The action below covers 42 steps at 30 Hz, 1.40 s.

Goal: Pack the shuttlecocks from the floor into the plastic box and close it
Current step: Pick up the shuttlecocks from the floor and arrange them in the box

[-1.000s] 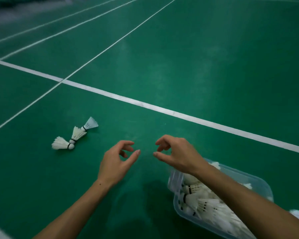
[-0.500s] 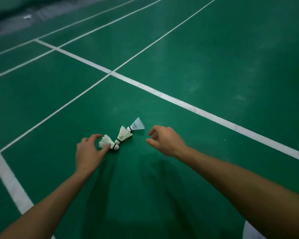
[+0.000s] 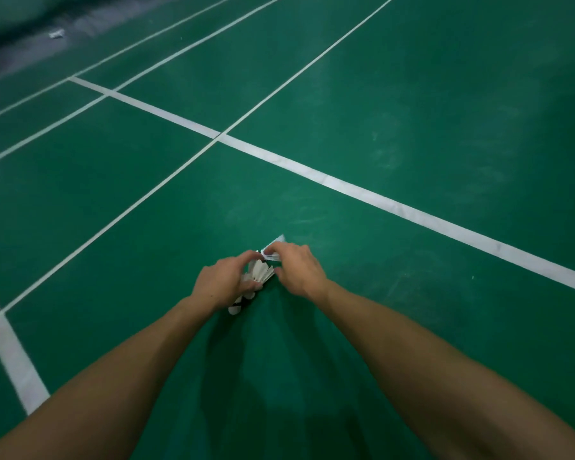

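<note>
Three white feather shuttlecocks lie close together on the green court floor in front of me. My left hand is closed around the nearest ones, with a feather skirt fanning out between its fingers and a cork tip poking out below the palm. My right hand pinches the farthest shuttlecock by its feathers. The two hands almost touch. The plastic box is out of view.
White court lines cross the green floor ahead and to the left. A small white object lies far off at the grey court edge, top left.
Both hands have come together over the shuttlecocks and closed on them; before they were open and apart. The view swung left, so the box dropped out of sight.
</note>
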Available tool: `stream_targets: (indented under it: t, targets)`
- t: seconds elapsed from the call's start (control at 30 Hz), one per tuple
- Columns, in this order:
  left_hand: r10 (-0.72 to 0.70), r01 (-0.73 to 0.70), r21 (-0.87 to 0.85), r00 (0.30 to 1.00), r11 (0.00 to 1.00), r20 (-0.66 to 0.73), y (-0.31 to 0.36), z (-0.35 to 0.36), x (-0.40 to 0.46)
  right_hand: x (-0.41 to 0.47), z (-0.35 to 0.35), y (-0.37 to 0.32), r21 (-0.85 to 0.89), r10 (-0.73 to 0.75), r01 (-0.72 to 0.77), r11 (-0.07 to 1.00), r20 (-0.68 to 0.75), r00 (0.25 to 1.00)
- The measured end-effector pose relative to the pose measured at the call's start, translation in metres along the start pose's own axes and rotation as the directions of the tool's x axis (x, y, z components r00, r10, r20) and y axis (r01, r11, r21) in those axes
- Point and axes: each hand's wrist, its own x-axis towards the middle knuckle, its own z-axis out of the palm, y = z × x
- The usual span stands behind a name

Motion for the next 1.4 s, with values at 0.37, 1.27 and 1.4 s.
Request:
stream_targets:
  t: [0.37,1.27,1.4]
  targets:
    - [0.195,-0.253,-0.38,0.963,0.89,-0.186,0.049,-0.011,-0.069,-0.102,-0.086,0.039,0.114,-0.064,0.09,0.989,-0.216,0.974]
    - [0.644,-0.67,-0.319,0.739,0.67,-0.2,0.37,0.024,-0.259,-0.537,-0.195,0.184,0.295,0.335,-0.194,0.936,-0.568,0.752]
    - [0.642,-0.661,-0.325,0.745,0.676,-0.179,0.375,0.031,-0.258,-0.519,-0.182,0.19,0.193,0.233,-0.154,0.969,-0.503,0.832]
